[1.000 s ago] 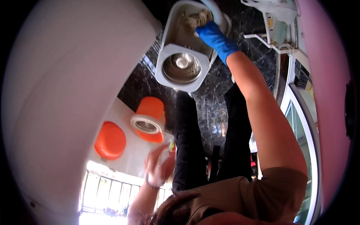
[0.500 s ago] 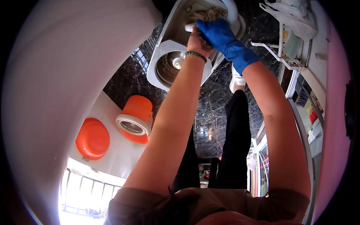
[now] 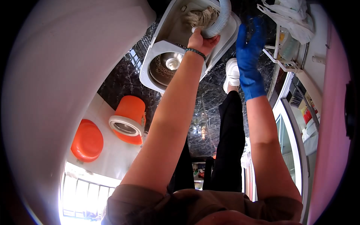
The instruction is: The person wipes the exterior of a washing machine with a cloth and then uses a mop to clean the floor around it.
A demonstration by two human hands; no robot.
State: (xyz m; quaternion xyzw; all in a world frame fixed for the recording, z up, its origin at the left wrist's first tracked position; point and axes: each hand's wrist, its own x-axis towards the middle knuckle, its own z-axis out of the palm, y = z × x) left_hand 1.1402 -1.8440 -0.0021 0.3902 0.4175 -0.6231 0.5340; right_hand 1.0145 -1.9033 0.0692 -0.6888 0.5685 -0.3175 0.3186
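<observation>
My left hand point(image 3: 203, 42), bare and with a dark beaded bracelet, is closed around the end of a grey corrugated hose point(image 3: 221, 23). The hose curves over the upper tub of a grey twin-tub machine point(image 3: 221, 48). Wet brown cloth point(image 3: 202, 17) lies in that tub, just beyond my left hand. Nearer to me is the machine's round metal spin drum point(image 3: 160, 69). In a blue rubber glove, my right hand point(image 3: 252, 41) is off to the right of the machine, fingers spread, holding nothing.
An orange bucket with a white rim point(image 3: 129, 112) and an orange basin point(image 3: 87, 140) stand at the left. A white rack point(image 3: 281, 62) with plastic bags point(image 3: 292, 18) is at the upper right. My white shoe point(image 3: 232, 73) rests on the dark marbled floor point(image 3: 210, 93).
My left hand has come up from the lower left to the hose over the tub. My gloved right hand has left the tub, moved right and opened.
</observation>
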